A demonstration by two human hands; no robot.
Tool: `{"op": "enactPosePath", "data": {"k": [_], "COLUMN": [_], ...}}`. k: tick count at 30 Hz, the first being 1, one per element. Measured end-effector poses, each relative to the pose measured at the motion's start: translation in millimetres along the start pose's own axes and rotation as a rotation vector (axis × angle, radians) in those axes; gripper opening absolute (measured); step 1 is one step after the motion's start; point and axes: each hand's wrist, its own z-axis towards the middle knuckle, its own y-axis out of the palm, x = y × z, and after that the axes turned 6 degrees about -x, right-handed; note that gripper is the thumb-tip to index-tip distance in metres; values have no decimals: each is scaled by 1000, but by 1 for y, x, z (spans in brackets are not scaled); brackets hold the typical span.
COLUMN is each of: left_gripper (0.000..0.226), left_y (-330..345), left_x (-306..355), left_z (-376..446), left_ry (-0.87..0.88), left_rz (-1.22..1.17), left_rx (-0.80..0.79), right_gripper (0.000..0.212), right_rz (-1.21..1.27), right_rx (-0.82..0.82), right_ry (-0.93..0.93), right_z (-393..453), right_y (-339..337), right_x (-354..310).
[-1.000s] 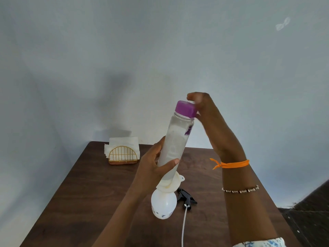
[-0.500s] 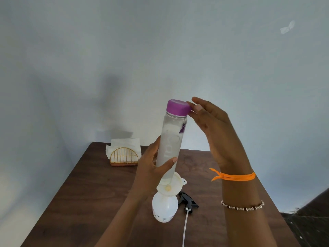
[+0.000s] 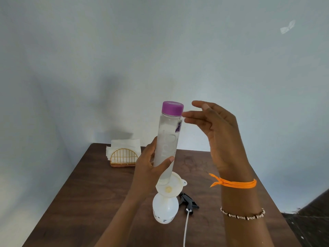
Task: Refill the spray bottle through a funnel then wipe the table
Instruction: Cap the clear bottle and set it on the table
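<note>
Head view is showing a tall clear cylindrical water bottle with a purple screw cap (image 3: 167, 141) standing upright at the centre of the frame, its base hanging just over the cream plastic funnel (image 3: 170, 187) that is sitting in the neck of the round white translucent spray bottle (image 3: 165, 209) at lower centre. The left hand (image 3: 149, 168) is wrapping thumb and fingers round the lower half of the water bottle. The right hand (image 3: 219, 132) is hovering just right of the purple cap, fingers spread and straight, gripping nothing; whether a fingertip is grazing the cap is hard to tell.

Looking smooth and rigid, and probably fairly full, the water bottle is likely heavy for its width and slippery if wet, so a firm mid-body grip seems wise while the other hand twists the cap. The spray bottle looks light, and with the funnel on top it is probably easy to tip over.

A black trigger head with its white dip tube (image 3: 187, 209) is lying just right of the spray bottle. A gold wire holder of white paper napkins (image 3: 123, 155) is sitting at the far left corner of the dark brown wooden table (image 3: 89, 202), well apart. Open tabletop is lying left of the spray bottle; the table's right edge is running close behind the right wrist.
</note>
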Motion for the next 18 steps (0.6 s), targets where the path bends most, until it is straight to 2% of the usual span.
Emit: {"op": "enactPosePath", "data": {"k": [4,8,14,18], "left_gripper": [56,56,56,48], "left_y": [-1,0,-2,-2], "left_x": [2,3,6,7], "left_z": [1,2,2,3], "left_ry": [7,6,0,-4], "left_rz": [10,17,-11,-42], "left_rx": [-4,-5,-25,-82], "right_gripper": [20,36,24,48], "right_rz": [-38,-119,-97,-134], "right_rx": [42,-74,12,-116], "right_ry": [-3,120,20,47], "right_z": [3,3,4,13], "right_y": [-1,-1,-6,-8], "right_x": [1,6,5,10]}}
